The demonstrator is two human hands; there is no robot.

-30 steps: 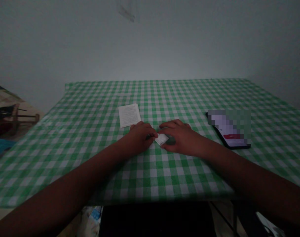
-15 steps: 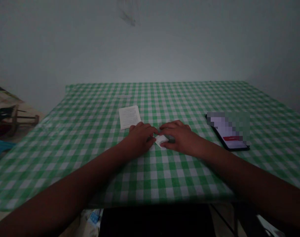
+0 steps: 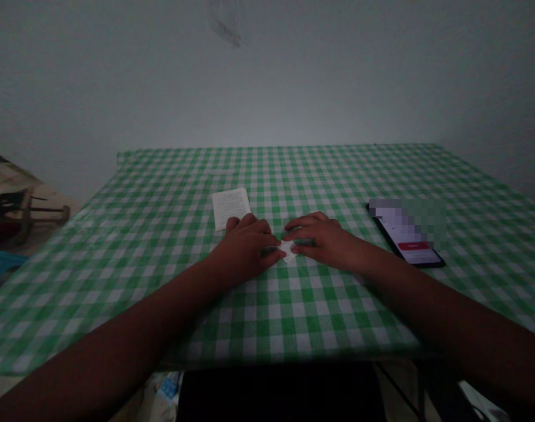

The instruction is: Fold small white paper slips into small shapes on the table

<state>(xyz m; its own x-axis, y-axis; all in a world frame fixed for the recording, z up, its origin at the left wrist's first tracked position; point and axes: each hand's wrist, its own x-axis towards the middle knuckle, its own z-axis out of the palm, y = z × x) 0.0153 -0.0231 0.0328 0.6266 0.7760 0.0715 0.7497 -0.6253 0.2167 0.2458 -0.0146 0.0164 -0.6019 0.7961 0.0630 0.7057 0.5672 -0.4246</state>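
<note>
A small folded piece of white paper (image 3: pixel 288 252) with faint print lies on the checked tablecloth between my two hands. My left hand (image 3: pixel 249 247) has its thumb and index finger at the paper's left side, closed on it. From the right, my right hand (image 3: pixel 319 239) pinches the paper's other edge with thumb and index finger, its other fingers curved above the cloth. The fingertips of both hands nearly meet at the top of the paper. Just beyond my left knuckles rests a stack of printed sheets (image 3: pixel 230 206), its lower right corner partly behind the hand.
To the right lies a phone (image 3: pixel 415 253) with a lit, partly blurred screen. A green and white checked tablecloth (image 3: pixel 171 193) covers the table up to a grey wall (image 3: pixel 320 76). A wooden stool (image 3: pixel 43 212) and a blue plastic item (image 3: pixel 1 262) stand at the left.
My left thumb and index finger have shifted right onto the paper. My right hand's thumb has moved slightly up along its edge, and less of the paper shows now.
</note>
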